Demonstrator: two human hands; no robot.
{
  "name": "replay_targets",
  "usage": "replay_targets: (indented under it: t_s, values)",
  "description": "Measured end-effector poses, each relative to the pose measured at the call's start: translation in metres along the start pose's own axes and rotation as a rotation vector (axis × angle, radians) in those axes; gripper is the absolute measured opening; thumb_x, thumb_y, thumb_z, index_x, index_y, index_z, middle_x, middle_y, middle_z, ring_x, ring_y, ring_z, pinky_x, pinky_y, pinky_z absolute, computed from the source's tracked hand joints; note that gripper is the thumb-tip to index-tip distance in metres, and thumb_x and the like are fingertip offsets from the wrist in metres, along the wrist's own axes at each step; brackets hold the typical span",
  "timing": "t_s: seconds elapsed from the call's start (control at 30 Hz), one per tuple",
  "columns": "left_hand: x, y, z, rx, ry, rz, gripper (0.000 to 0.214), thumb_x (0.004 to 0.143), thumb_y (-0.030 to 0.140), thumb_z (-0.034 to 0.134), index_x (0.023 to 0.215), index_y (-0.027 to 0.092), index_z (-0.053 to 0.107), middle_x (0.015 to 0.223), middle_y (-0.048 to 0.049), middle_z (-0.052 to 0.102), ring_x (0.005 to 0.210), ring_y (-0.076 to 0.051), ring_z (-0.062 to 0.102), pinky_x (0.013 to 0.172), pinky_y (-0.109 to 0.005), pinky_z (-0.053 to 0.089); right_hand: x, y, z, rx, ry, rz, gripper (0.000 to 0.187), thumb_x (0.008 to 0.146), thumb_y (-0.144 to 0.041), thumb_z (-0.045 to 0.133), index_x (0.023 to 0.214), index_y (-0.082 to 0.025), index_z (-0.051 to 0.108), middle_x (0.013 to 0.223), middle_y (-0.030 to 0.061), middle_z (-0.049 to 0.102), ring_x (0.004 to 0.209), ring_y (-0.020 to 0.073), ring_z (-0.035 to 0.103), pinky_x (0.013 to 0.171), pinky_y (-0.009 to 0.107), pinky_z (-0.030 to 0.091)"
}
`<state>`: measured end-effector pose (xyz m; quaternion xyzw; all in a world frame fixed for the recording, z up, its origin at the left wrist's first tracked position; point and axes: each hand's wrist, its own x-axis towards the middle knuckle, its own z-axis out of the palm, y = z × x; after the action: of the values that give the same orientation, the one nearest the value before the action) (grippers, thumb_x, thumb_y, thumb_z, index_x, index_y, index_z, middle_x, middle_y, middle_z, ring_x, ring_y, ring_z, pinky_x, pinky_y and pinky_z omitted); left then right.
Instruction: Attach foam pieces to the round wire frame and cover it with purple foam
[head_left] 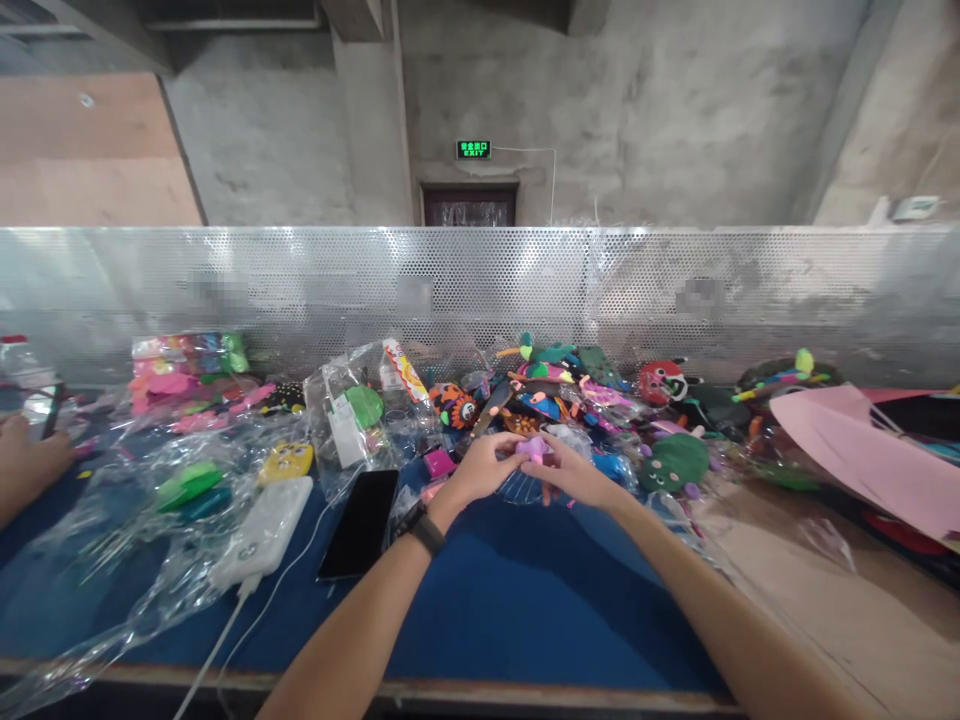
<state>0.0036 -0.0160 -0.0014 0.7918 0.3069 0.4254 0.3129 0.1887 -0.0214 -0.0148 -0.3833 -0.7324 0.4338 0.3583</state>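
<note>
Between the fingertips of both hands is a small purple piece of soft modelling clay, lumpy in shape. My left hand, with a dark band on its wrist, pinches it from the left. From the right, my right hand closes its fingers on the same piece. Both hands are above the far part of the blue tabletop. Just beyond them lies a heap of colourful craft figures and pieces. Right of my right hand sits a green figure with a face.
A black phone and a white power bank with a cable lie at left among clear plastic bags. Pink sheets and brown board are at right. A perforated metal panel stands behind. Another person's hand holds a phone, far left.
</note>
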Motion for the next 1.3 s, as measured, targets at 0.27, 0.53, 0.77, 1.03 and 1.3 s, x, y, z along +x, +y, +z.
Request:
replay_targets:
  t_s: [0.27, 0.53, 0.77, 1.03, 1.3]
  values:
    - [-0.001, -0.001, -0.001, 0.156, 0.084, -0.002, 0.028, 0.085, 0.030, 0.052, 0.103, 0.014, 0.066, 0.099, -0.0105, 0.069, 0.088, -0.020, 0.064, 0.080, -0.029, 0.048, 0.000, -0.005, -0.009, -0.195, 0.061, -0.066, 0.034, 0.088, -0.049, 0.045, 0.100, -0.019, 0.053, 0.080, 0.0044, 0.070, 0.045, 0.0132, 0.062, 0.037, 0.021, 0.041]
    - [-0.001, 0.001, 0.002, 0.135, 0.118, -0.004, 0.026, 0.084, 0.030, 0.053, 0.101, 0.015, 0.066, 0.105, -0.0096, 0.068, 0.095, -0.020, 0.063, 0.087, -0.029, 0.046, 0.005, 0.001, -0.015, -0.235, 0.129, -0.105, 0.023, 0.090, -0.041, 0.041, 0.087, -0.019, 0.049, 0.068, 0.0029, 0.066, 0.054, 0.0167, 0.065, 0.045, 0.024, 0.047]
    - [-0.003, -0.008, 0.004, 0.124, 0.111, -0.108, 0.046, 0.077, 0.047, 0.060, 0.112, 0.016, 0.062, 0.106, -0.0096, 0.067, 0.089, -0.021, 0.063, 0.078, -0.029, 0.047, 0.000, 0.001, -0.006, -0.374, 0.083, -0.218, 0.033, 0.090, -0.037, 0.042, 0.118, -0.021, 0.048, 0.082, 0.0048, 0.065, 0.053, 0.0136, 0.061, 0.050, 0.027, 0.050]
    - [0.000, -0.002, -0.002, 0.281, 0.117, -0.011, 0.031, 0.086, 0.034, 0.047, 0.098, 0.013, 0.068, 0.093, -0.0091, 0.069, 0.080, -0.020, 0.061, 0.073, -0.028, 0.043, 0.001, 0.001, -0.004, -0.515, 0.232, -0.230, 0.062, 0.076, -0.045, 0.064, 0.131, -0.025, 0.045, 0.079, 0.0016, 0.065, 0.057, 0.0132, 0.054, 0.055, 0.027, 0.046]
    - [0.001, -0.013, 0.001, 0.008, -0.052, -0.140, 0.031, 0.085, 0.023, 0.038, 0.105, 0.014, 0.061, 0.088, -0.0065, 0.065, 0.068, -0.014, 0.057, 0.062, -0.024, 0.042, 0.000, -0.008, -0.006, -0.490, 0.258, -0.229, 0.035, 0.086, -0.046, 0.051, 0.107, -0.021, 0.064, 0.066, 0.0003, 0.064, 0.050, 0.0130, 0.056, 0.054, 0.026, 0.044]
